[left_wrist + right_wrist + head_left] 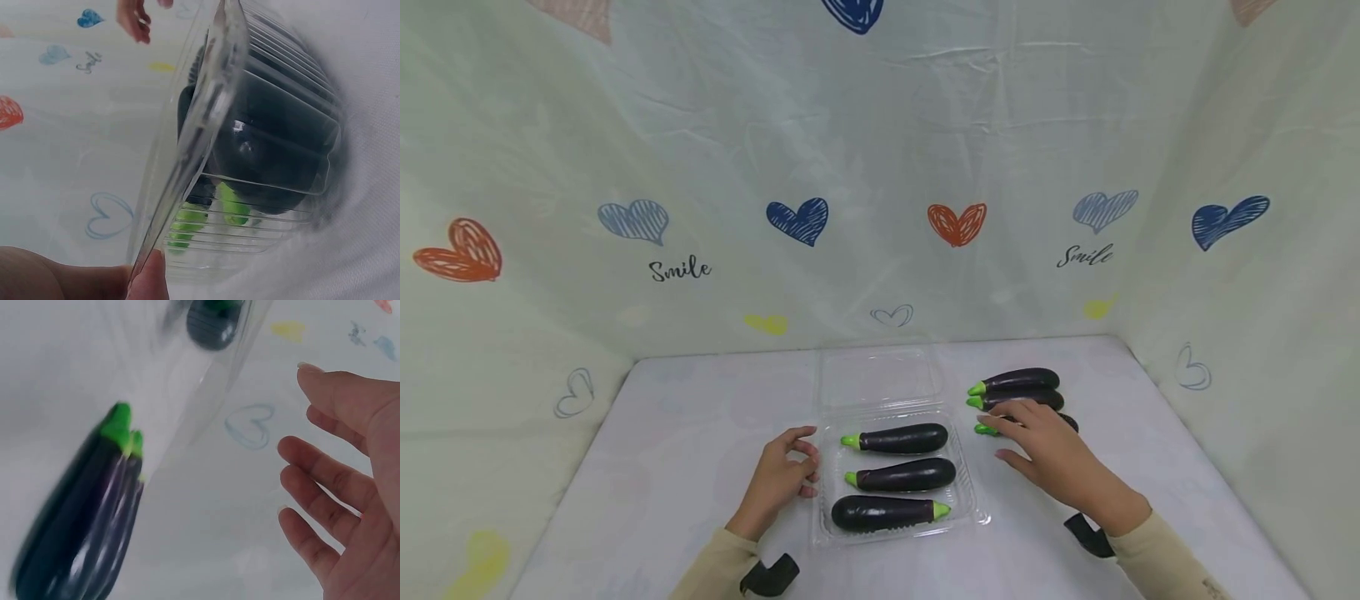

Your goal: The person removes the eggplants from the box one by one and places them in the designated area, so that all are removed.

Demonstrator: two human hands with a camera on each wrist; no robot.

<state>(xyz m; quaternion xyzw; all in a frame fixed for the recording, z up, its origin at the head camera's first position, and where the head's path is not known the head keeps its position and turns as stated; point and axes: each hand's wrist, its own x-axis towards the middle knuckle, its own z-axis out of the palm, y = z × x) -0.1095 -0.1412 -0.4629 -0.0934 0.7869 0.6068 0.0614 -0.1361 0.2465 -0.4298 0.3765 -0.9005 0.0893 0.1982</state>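
Three glossy dark-purple, green-stemmed eggplants (1021, 380) below your right hand (1045, 442).
The loose eggplants lie side by side on the white tabletop (700, 417); your hand hovers over them, fingers relaxed, grasping nothing. Beside them, three similar purple eggplants (906, 475) lie in the clear plastic hinged container (967, 483), whose rim your left hand (781, 479) pinches between thumb and finger. A hasty grasp could roll a smooth, rounded eggplant away; a tug at the rim could shift the thin-walled container.
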